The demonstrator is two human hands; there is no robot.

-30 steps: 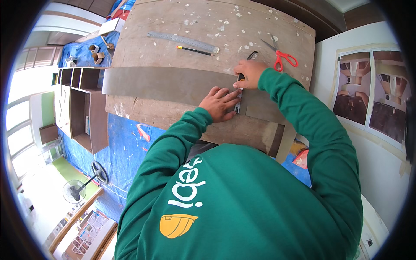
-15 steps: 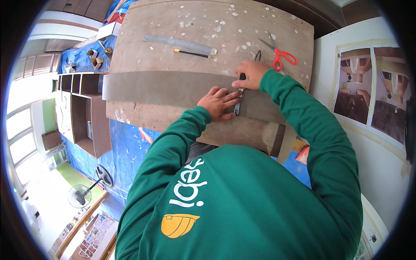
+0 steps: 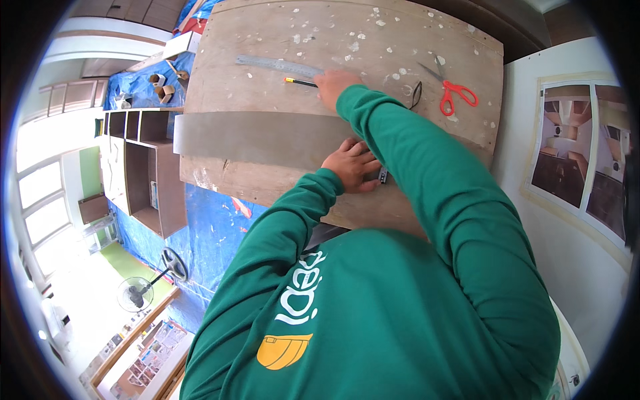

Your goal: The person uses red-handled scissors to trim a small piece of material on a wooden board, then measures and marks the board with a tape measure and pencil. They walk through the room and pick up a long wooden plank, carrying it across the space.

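Observation:
My left hand [image 3: 350,167] lies with fingers apart on the grey-brown sheet strip [image 3: 253,133], against a narrow metal measuring piece [image 3: 383,175] whose upper part is hidden by my right sleeve. My right hand [image 3: 332,85], blurred, is over the right end of the black pencil with a yellow end [image 3: 299,81], beside the steel ruler [image 3: 263,61]; I cannot make out whether its fingers grip the pencil. Red-handled scissors [image 3: 457,93] lie to the right, next to a thin dark looped object [image 3: 417,93].
The paint-spotted wooden table [image 3: 360,27] has a white board with taped photos [image 3: 563,143] at its right. To the left are a shelving unit [image 3: 143,173], cardboard tubes on blue sheeting [image 3: 160,90], and a standing fan [image 3: 137,292].
My right hand has left the measuring piece and moved up and left to the pencil, its forearm now crossing the strip. My left hand stays pressed on the strip.

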